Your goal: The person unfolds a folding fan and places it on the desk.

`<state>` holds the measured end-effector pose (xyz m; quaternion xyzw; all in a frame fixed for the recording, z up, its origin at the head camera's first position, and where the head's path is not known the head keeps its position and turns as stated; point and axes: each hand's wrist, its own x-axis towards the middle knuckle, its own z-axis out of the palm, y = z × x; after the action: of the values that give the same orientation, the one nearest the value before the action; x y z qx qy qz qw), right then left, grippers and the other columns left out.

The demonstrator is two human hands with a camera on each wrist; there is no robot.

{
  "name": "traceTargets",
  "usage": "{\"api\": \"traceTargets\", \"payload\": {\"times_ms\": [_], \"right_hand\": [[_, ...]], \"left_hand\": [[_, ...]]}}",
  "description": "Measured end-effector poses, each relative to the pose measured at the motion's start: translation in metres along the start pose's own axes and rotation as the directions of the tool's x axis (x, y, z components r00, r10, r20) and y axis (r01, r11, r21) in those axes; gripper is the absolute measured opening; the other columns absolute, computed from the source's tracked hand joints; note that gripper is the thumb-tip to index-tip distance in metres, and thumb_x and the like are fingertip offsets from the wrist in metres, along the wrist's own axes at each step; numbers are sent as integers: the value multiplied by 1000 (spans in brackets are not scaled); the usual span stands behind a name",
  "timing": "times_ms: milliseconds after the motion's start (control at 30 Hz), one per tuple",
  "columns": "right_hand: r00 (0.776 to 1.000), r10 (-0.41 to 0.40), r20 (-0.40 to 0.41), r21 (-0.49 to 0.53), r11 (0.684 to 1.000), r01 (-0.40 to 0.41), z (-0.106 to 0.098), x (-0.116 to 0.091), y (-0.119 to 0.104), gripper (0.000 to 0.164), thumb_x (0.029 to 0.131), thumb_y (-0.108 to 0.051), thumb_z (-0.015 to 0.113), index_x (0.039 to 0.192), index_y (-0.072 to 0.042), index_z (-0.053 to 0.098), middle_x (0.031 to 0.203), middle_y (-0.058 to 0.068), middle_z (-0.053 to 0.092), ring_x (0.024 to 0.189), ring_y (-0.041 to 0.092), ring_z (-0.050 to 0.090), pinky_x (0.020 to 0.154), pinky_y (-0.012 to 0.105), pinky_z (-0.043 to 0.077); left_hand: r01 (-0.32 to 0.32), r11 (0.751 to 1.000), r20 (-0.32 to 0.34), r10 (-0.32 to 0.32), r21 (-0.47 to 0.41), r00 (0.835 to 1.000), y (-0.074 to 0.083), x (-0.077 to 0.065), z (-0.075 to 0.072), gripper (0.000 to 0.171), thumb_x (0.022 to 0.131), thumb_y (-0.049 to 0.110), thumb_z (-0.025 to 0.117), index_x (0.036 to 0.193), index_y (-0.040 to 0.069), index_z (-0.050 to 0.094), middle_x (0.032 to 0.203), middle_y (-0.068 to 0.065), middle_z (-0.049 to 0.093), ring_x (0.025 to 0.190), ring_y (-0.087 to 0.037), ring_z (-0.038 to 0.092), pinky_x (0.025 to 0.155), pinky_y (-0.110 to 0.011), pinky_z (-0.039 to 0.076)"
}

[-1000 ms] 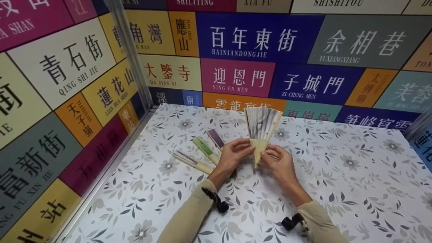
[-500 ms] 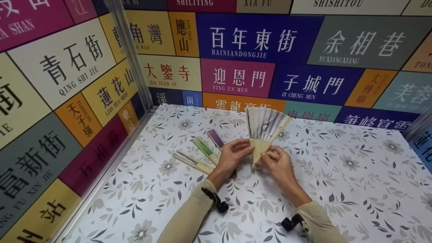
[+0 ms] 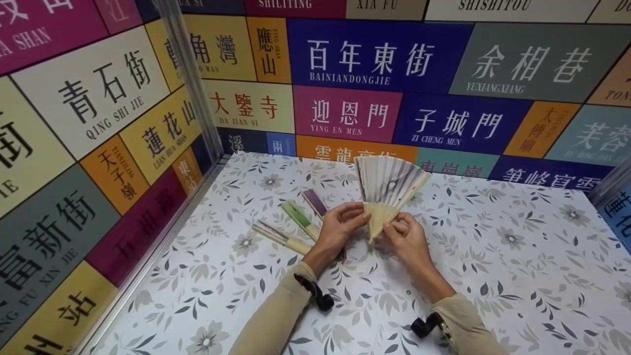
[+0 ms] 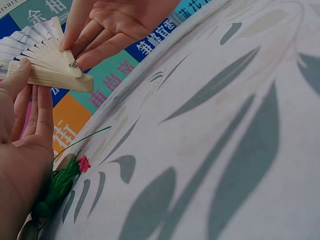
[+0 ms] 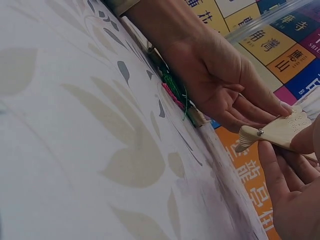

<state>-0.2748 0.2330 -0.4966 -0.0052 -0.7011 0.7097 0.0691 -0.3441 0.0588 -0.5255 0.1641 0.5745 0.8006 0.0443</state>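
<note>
fan [image 3: 389,183] is up off the table [image 3: 493,276], held between both hands, leaf end up. part spread: a tapered wedge, folds showing, well short of a half circle.

left hand [image 3: 339,229] pinches the left side of the fan's ribs, thumb in front, fingers behind. right hand [image 3: 409,236] pinches low on the right guard, near the rivet [image 5: 260,132]; thumb and finger narrow on it.

progress, judged: work in hand looks like spreading the fan. done: fan is gripped at both sides, some of the leaf is out. left: the remainder of the spread; how wide it is meant to go, cannot tell. roughly mid-way, by my estimate.

to the left, on the table: purple fan [image 3: 314,201], green fan [image 3: 297,217], pale fan [image 3: 281,236], all folded, side by side at slight angles, lower ends hidden by the left arm. no fingers on their visible parts. green tassel [image 4: 62,182] lies near the left hand; which fan it belongs to, cannot tell.
</note>
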Motion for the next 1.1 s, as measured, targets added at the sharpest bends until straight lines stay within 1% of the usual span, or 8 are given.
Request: {"api": "traceTargets", "payload": {"times_ms": [67,167,300,400,600,767,900,1100], "right_hand": [[1000,-6,-13,-12,1000,6,0,0,0,28,100,-10,62,121,2,50,105,17,74,85,16,73,81,35,65],[1000,-14,-18,3,1000,14,1,0,0,27,100,-8,61,122,3,50,105,19,74,86,14,73,79,28,63],[1000,-15,-20,36,999,15,2,0,0,26,100,-5,60,122,4,49,107,20,74,85,15,74,79,29,64],[1000,-15,-25,28,999,16,1,0,1,26,101,-5,58,123,4,48,107,19,74,85,15,73,80,29,63],[999,-27,-34,-6,1000,27,-1,2,2,26,102,-6,57,125,2,47,108,18,75,88,13,73,81,26,61],[999,-24,-26,29,999,24,-1,2,2,27,102,-7,57,126,1,47,107,17,75,88,14,73,81,26,61],[999,-12,-29,38,999,13,-1,1,2,27,102,-8,57,126,1,46,106,12,76,88,13,73,82,26,61],[999,8,-42,44,999,-6,0,1,2,27,102,-7,57,125,1,45,106,11,76,87,14,74,83,29,62]], "left_hand": [[2,1000,-3,-2,-14,1000,0,0,0,31,85,18,82,114,9,73,106,-11,76,100,-20,73,90,-32,62],[5,1000,-9,-5,-23,1000,-2,0,0,30,85,17,82,113,8,73,106,-12,76,99,-20,73,89,-32,63],[3,1000,-16,-4,-31,1000,-3,1,0,30,86,15,81,113,7,73,106,-13,76,99,-20,73,89,-33,63],[-1,999,-17,0,-41,1000,-2,1,1,30,86,14,81,113,5,72,106,-13,76,99,-20,73,90,-34,63],[4,996,-21,-6,-88,1000,-1,0,1,29,87,10,79,114,3,71,104,-13,76,98,-19,73,92,-38,63],[8,993,-19,-10,-122,1000,1,0,0,30,88,8,78,116,1,70,107,-14,76,100,-20,74,94,-39,62],[2,992,-18,-4,-127,1000,1,-1,0,30,88,9,78,115,2,70,107,-15,76,100,-22,74,94,-39,62],[-3,992,-23,0,-128,1000,0,0,0,30,87,10,79,115,2,70,105,-14,76,99,-22,74,94,-40,62]]}}
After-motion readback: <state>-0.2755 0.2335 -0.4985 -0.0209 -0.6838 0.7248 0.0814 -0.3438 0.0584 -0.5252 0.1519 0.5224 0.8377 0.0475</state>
